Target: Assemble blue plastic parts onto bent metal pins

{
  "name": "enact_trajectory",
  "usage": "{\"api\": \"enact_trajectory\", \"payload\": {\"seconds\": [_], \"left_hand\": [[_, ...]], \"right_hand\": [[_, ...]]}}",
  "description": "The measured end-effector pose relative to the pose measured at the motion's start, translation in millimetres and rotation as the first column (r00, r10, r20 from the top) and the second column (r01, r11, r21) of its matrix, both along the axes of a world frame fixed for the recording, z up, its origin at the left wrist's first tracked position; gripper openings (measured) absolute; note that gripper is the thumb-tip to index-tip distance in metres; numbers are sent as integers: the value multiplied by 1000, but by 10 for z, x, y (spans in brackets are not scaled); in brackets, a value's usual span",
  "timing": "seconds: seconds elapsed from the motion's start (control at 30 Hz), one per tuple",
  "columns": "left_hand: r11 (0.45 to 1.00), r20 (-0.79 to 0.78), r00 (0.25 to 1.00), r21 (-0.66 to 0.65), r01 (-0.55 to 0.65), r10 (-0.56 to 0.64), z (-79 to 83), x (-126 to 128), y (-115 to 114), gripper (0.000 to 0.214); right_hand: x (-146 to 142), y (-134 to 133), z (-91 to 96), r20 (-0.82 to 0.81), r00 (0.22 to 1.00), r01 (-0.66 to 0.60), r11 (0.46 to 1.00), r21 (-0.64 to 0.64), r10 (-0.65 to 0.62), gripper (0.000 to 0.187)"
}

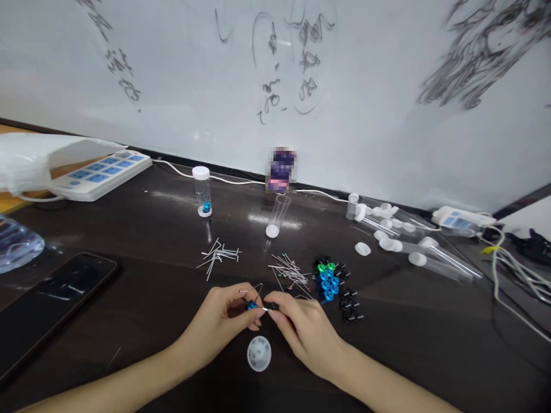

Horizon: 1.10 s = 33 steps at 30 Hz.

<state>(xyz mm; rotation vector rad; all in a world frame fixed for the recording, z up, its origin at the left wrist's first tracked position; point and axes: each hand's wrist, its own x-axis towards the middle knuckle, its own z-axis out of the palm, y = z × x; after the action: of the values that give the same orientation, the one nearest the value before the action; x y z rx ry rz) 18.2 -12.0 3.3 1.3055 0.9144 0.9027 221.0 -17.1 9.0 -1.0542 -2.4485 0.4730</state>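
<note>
My left hand (224, 321) is closed in a pinch on a small blue bead (252, 306) with a thin metal pin sticking up from it. My right hand (301, 330) is closed too, pinching the end of a thin metal pin (267, 310) that points at the bead. Both hands hover low over the dark table (142, 241). A white round cap (259, 353) lies just below them. Past my right hand lie loose pins (289, 271) and a pile of blue, green and black beads (330, 282).
Bent pins (219, 254) lie in a second small heap. A capped vial (202, 191) with blue beads stands further back, an open tube (278, 215) beside it. Several tubes and caps (400, 232) lie right. A phone (51, 298), power strip (97, 175) and cables (516, 269) border the table.
</note>
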Motion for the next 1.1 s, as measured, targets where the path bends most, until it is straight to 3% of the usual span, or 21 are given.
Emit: {"api": "enact_trajectory", "payload": {"seconds": [0.1,0.2,0.3,0.43,0.67,0.87,1.1], "left_hand": [[1000,-4,1000,-19,-23,23,3,-19,21,14],[997,19,998,-45,-59,60,-1,-33,55,13],[996,36,997,-44,-73,75,-3,-37,67,13],[997,34,998,-49,-57,59,-11,-33,57,13],[998,42,999,-68,-6,9,-18,0,46,12],[998,45,999,-62,-13,16,-2,-10,42,13],[997,63,998,-70,-7,11,-45,-5,51,15]], "right_hand": [[7,10,-23,-32,999,29,989,146,-25,21],[24,3,-47,22,1000,9,924,383,-19,24],[43,-15,-56,90,996,-43,864,501,-2,31],[45,-17,-45,63,998,-55,860,507,27,32],[54,26,-85,-102,995,44,920,391,-4,26],[27,30,-21,-77,997,49,939,341,-24,19],[14,35,19,-70,998,32,913,406,-3,18]]}}
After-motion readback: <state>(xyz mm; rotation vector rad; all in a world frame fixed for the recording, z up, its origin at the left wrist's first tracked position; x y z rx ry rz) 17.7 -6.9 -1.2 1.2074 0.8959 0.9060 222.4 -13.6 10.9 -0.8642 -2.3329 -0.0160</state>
